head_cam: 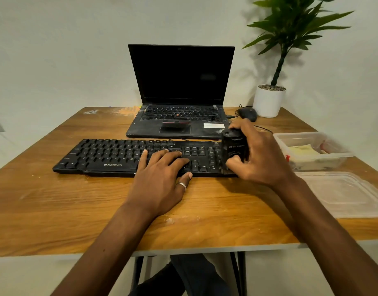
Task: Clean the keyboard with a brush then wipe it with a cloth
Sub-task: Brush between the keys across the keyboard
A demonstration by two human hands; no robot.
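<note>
The brushing stage is judged to be under way; wiping is not yet begun. A black brush is clasped in the right grip, with fingers curled over its top and the thumb low on its body. It is held upright, long axis near vertical, bristles pointed down onto the number keys. The keyboard is laid lengthwise left to right beneath both grips and is steadied by the flat, outstretched left grip. A yellowish cloth is left in a clear tub just right of the right grip.
</note>
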